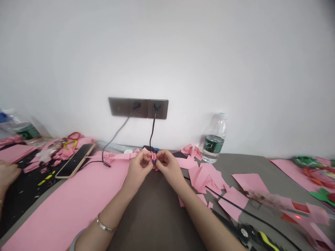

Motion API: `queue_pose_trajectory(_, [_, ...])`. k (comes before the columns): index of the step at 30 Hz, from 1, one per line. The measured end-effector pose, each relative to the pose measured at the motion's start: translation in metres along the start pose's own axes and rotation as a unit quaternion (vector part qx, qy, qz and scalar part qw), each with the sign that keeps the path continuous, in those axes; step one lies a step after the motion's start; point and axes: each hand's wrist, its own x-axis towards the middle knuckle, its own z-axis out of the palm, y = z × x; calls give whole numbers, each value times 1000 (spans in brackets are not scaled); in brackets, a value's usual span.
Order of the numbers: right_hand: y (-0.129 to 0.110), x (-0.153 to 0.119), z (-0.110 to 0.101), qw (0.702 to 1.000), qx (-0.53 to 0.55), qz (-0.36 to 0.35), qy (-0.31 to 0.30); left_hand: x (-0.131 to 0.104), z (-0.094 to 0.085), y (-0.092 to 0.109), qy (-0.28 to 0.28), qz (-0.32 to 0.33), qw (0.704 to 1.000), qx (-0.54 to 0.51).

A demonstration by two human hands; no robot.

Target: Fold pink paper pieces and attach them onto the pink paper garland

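Just in front of the wall, my left hand (141,163) and my right hand (166,164) meet over the table, thumbs and fingertips pinched together. Between them is a small folded piece of pink paper (154,158), standing upright and gripped from both sides. Its lower part is partly hidden by my fingers. A large pink paper sheet (78,205) lies under and beside my left forearm. Crumpled and cut pink paper pieces (205,177) are scattered beside my right hand and forearm.
A water bottle (214,139) stands by the wall. A phone (76,161) lies left, near yellow-handled scissors (70,144). A black cable (243,209) and a black-and-yellow-handled tool (251,233) lie right. Another person's hand (8,174) rests at the far left.
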Motion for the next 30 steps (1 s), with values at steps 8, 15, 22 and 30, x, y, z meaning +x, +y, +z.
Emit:
queue_pose_trajectory(8, [-7,-4,5,999,-31,-32,14,0,2,2,4,11,1000,-7])
queue_pose_trajectory(15, [-7,-5,4,994,-83,-65,1,-2,3,6,8,16,1000,22])
queue_pose_trajectory(22, [-5,-4,2,986,-136,-94,1,-3,3,4,6,29,998,53])
queue_pose_trajectory(30, [-9,-4,2,991,-116,-73,-9,-3,3,4,24,26,999,38])
